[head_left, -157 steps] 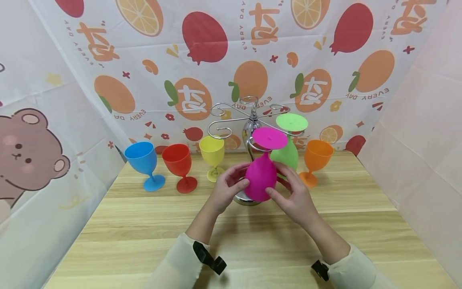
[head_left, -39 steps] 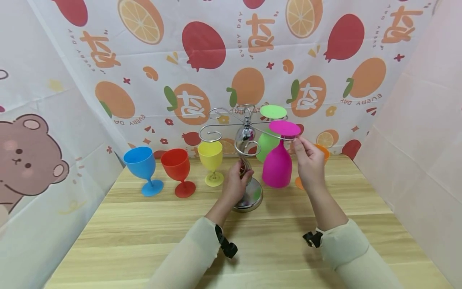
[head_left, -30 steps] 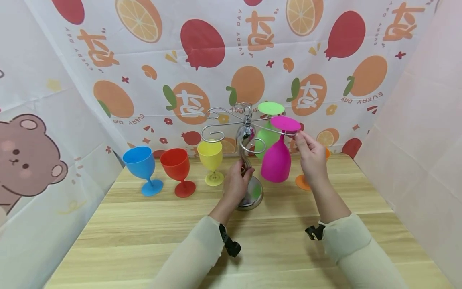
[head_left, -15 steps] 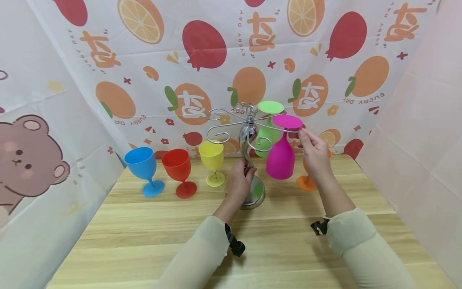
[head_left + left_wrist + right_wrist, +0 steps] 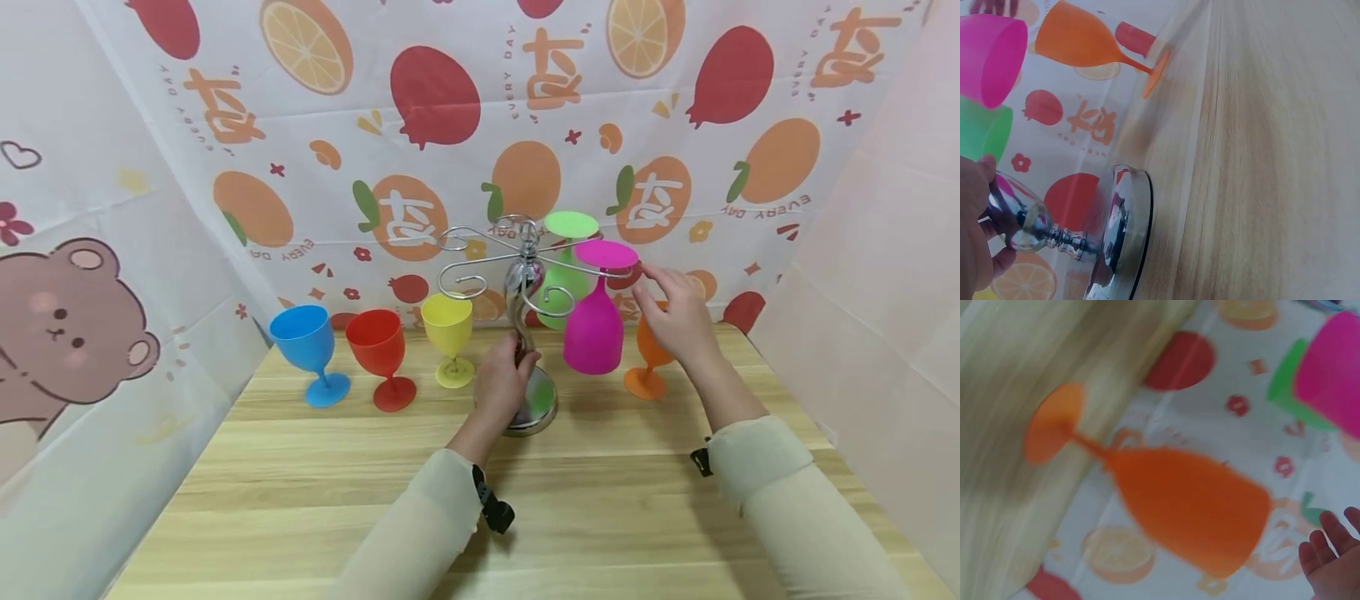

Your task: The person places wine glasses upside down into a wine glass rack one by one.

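My left hand (image 5: 498, 387) grips the lower stem of a chrome goblet rack (image 5: 522, 279), whose curled wire arms spread from the top. In the left wrist view the fingers wrap its shiny post (image 5: 1022, 225) above the round base. A magenta goblet (image 5: 594, 333) hangs upside down by its foot from a right-hand arm of the rack. Behind it a green goblet (image 5: 558, 287) hangs the same way, partly hidden. My right hand (image 5: 678, 317) is just right of the magenta foot, fingers extended and holding nothing; the right wrist view shows the fingers (image 5: 1335, 534) spread.
An orange goblet (image 5: 645, 383) stands upright behind my right hand, partly covered by it. Left of the rack stand a yellow goblet (image 5: 447, 325), a red goblet (image 5: 377, 343) and a blue goblet (image 5: 303, 340) on the wooden table (image 5: 600, 508). Printed cloth (image 5: 450, 200) hangs behind.
Earlier both hands held the magenta goblet; then the left hand gripped the rack, which turned. My right hand has just let go of the rack arm's end and drawn back right.
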A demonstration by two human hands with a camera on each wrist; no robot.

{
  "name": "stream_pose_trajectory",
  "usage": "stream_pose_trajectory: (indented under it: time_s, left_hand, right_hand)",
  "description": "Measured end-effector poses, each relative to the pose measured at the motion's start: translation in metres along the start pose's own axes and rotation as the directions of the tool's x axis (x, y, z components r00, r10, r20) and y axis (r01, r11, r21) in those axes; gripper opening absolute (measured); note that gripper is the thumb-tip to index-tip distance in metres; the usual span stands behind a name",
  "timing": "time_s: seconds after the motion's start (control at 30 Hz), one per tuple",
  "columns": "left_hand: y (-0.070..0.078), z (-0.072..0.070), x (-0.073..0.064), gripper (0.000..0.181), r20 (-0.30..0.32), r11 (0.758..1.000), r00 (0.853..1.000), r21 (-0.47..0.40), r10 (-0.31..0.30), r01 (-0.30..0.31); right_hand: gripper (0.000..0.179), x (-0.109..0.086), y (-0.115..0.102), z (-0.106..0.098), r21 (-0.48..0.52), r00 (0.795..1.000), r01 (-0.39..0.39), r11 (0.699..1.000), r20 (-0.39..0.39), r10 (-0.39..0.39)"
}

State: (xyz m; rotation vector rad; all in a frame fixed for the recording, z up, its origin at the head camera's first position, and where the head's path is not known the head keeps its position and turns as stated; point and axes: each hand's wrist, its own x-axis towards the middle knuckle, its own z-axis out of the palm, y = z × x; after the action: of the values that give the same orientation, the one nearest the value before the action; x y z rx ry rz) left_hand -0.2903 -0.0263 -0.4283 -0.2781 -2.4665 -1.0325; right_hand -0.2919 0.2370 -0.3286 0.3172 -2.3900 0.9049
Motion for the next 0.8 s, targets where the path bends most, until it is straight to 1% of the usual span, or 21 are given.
stream_pose_trajectory:
  time_s: [0.07, 0.13, 0.23, 0.33, 0.4, 0.53, 0.67, 0.8]
  left_hand:
    - [0.0, 0.0, 0.0, 0.022, 0.013, 1.0, 1.0, 0.009, -0.012, 0.011]
    - [0.001, -0.001, 0.0, 0.023, 0.024, 1.0, 1.0, 0.013, -0.019, 0.019]
    - [-0.001, 0.0, 0.0, 0.023, 0.036, 1.0, 0.999, 0.013, -0.023, 0.022]
    - [-0.002, 0.0, -0.001, 0.023, 0.045, 1.0, 0.999, 0.016, -0.027, 0.026]
    - [-0.002, 0.0, -0.001, 0.024, 0.046, 0.999, 0.999, 0.02, -0.026, 0.025]
    - [-0.002, 0.0, -0.001, 0.025, 0.041, 1.0, 0.999, 0.014, -0.022, 0.021]
    - [-0.002, 0.0, -0.002, 0.025, 0.045, 1.0, 0.999, 0.011, -0.024, 0.024]
    - [-0.003, 0.0, -0.002, 0.024, 0.056, 1.0, 0.998, 0.004, -0.025, 0.025]
  right_hand:
    - [0.048, 0.002, 0.011, 0.001, -0.108, 0.999, 0.02, 0.994, 0.035, -0.017]
    - [0.051, 0.004, 0.021, 0.002, -0.207, 0.997, 0.029, 0.978, 0.072, -0.015]
    - [0.059, 0.004, 0.033, 0.005, -0.333, 0.99, 0.031, 0.942, 0.142, 0.017]
    - [0.072, 0.004, 0.041, 0.009, -0.418, 0.976, 0.028, 0.908, 0.208, 0.066]
    - [0.077, 0.004, 0.045, 0.012, -0.448, 0.969, 0.027, 0.894, 0.233, 0.088]
    - [0.081, 0.002, 0.049, 0.017, -0.493, 0.954, 0.017, 0.87, 0.269, 0.134]
    - [0.077, -0.001, 0.05, 0.021, -0.523, 0.939, -0.01, 0.852, 0.289, 0.188]
    - [0.069, -0.003, 0.05, 0.023, -0.544, 0.938, -0.015, 0.839, 0.282, 0.199]
